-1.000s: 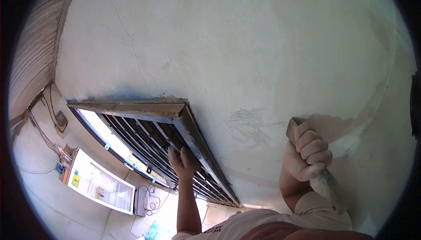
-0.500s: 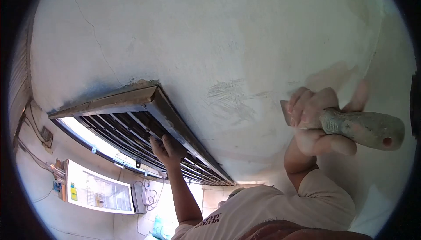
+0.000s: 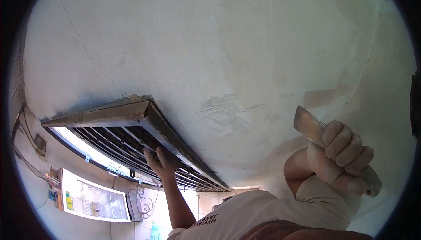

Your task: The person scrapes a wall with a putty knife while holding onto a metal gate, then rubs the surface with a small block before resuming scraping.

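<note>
My right hand (image 3: 344, 159) is closed around the handle of a putty knife (image 3: 309, 125). Its flat metal blade sticks out up and to the left, and the handle's end (image 3: 372, 187) shows below my fist. The blade is in front of the pale wall (image 3: 263, 42); whether it touches is hard to tell. At left, my left hand (image 3: 163, 163) grips the dark window grille (image 3: 127, 137), thumb and fingers about a bar, partly in shadow. A rough patch of scratches (image 3: 223, 110) marks the wall between my hands.
The window's brown frame (image 3: 147, 110) juts from the wall. A thin crack (image 3: 83, 38) runs above it. Past the grille are a lit white display case (image 3: 94, 196), cables (image 3: 147, 202) and a wall fitting with wires (image 3: 40, 144).
My right hand has turned and moved down, wrapping the handle where its fingers lay by the blade. My left hand keeps its hold. The view has shifted slightly.
</note>
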Tool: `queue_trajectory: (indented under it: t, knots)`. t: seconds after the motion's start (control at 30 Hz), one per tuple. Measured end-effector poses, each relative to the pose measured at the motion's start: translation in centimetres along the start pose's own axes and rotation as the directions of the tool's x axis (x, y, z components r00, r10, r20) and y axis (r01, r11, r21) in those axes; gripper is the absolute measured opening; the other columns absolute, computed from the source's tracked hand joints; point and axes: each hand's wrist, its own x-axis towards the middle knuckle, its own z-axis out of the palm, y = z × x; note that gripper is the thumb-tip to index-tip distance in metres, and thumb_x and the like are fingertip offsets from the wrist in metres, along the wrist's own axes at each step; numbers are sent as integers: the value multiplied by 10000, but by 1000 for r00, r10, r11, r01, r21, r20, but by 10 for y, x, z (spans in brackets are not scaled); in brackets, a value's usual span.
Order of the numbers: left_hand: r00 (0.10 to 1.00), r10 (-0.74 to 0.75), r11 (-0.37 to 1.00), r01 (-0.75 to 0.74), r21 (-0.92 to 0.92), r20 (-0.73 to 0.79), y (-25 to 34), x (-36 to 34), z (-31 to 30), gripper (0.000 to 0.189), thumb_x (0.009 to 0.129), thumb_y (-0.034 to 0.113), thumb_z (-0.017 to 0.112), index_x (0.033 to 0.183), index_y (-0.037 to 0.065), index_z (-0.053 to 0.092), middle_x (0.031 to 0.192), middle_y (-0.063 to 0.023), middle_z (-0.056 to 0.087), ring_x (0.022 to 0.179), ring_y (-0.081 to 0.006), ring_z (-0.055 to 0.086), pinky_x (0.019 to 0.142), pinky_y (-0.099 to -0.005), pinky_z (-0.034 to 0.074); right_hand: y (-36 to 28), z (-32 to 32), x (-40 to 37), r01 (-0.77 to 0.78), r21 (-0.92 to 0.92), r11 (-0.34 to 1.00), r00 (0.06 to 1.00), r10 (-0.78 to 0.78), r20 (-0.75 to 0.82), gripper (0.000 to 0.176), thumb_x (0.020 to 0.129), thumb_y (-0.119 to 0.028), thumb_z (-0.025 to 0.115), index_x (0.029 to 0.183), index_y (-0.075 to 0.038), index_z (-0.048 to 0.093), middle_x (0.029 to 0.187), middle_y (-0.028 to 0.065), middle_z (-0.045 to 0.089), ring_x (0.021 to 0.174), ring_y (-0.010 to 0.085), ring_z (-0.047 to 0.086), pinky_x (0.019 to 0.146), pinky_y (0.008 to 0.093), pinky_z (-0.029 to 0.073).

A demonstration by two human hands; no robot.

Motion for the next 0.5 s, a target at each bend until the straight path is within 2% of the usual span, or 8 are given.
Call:
queue_trajectory:
  t: [0.1, 0.13, 0.23, 0.33, 0.43, 0.5]
  knots:
    - [1000, 20, 999, -20, -25, 14, -5, 1, -1, 527, 943, 294, 514, 1259, -113, 404, 1144, -228, 509, 1020, -276, 499, 861, -369, 412, 4, 0, -6, 76, 49, 996, 996, -74, -43, 349, 812, -366, 616, 673, -166, 366, 533, -52, 334, 476, 90, 332, 509, 261, 254]
    - [1000, -3, 1000, 3, 20, 5, -4, 0, -1, 531, 941, 284, 515, 1278, -106, 387, 1142, -221, 508, 1018, -272, 499, 850, -367, 416, 6, -1, -8, 97, 59, 994, 994, -94, -51, 340, 820, -352, 608, 674, -163, 365, 530, -51, 331, 468, 88, 325, 504, 262, 254]
    - [998, -39, 996, 42, -76, 48, -5, 0, -2, 547, 940, 278, 516, 1295, -108, 362, 1153, -227, 504, 1028, -281, 496, 861, -370, 414, 39, -3, -22, 171, -139, 975, 956, -198, -216, 354, 863, -354, 601, 687, -139, 382, 495, -16, 391, 377, 103, 354, 414, 273, 274]
    - [999, 45, 997, -43, -59, 26, -12, 1, -1, 544, 943, 264, 512, 1303, -110, 350, 1163, -221, 502, 1025, -269, 503, 865, -355, 421, 36, -4, -16, 58, -83, 995, 987, -69, -142, 367, 877, -316, 598, 657, -140, 362, 483, -17, 387, 360, 101, 342, 400, 280, 274]
    - [998, -55, 998, 54, -27, -15, -1, -4, 0, 540, 944, 254, 514, 1308, -108, 345, 1172, -205, 503, 1018, -250, 511, 866, -334, 429, 37, -6, -18, 94, -73, 993, 994, -97, -40, 386, 878, -309, 601, 644, -139, 345, 492, -18, 395, 365, 98, 345, 402, 278, 276]
    - [1000, -14, 992, 17, -127, 22, -9, -2, -1, 538, 945, 253, 516, 1312, -100, 343, 1171, -190, 505, 1012, -231, 514, 852, -318, 436, 38, -4, -18, 108, -89, 990, 993, -112, -45, 385, 876, -306, 606, 647, -138, 345, 498, -16, 398, 364, 101, 344, 407, 279, 278]
